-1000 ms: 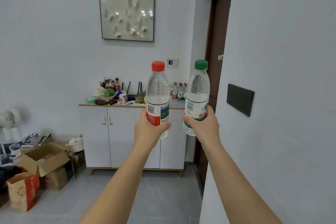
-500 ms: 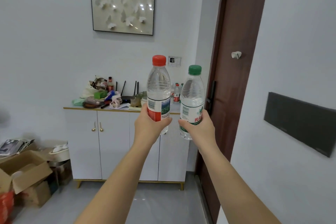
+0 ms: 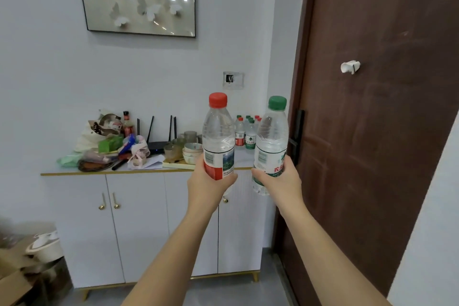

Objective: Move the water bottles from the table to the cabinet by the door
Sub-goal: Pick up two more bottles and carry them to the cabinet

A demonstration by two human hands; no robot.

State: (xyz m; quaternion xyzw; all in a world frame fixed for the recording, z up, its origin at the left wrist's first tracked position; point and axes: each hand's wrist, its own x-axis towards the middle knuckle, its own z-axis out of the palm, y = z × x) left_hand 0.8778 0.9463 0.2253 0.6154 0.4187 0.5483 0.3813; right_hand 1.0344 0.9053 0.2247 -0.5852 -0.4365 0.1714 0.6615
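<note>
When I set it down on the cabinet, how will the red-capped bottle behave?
Probably tippy: the red-capped bottle is tall and narrow. Likely fairly weighty, since water seems to fill its lower part. Its thin clear plastic may flex where the left hand grips the label.

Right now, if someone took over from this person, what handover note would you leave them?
Left hand grips the red-capped bottle, upright.
Right hand grips the green-capped bottle, upright.
Both are held in the air in front of the white cabinet beside the door.
Done: several bottles already stand at the cabinet top's right end.
Left: set these two down beside them.
</note>
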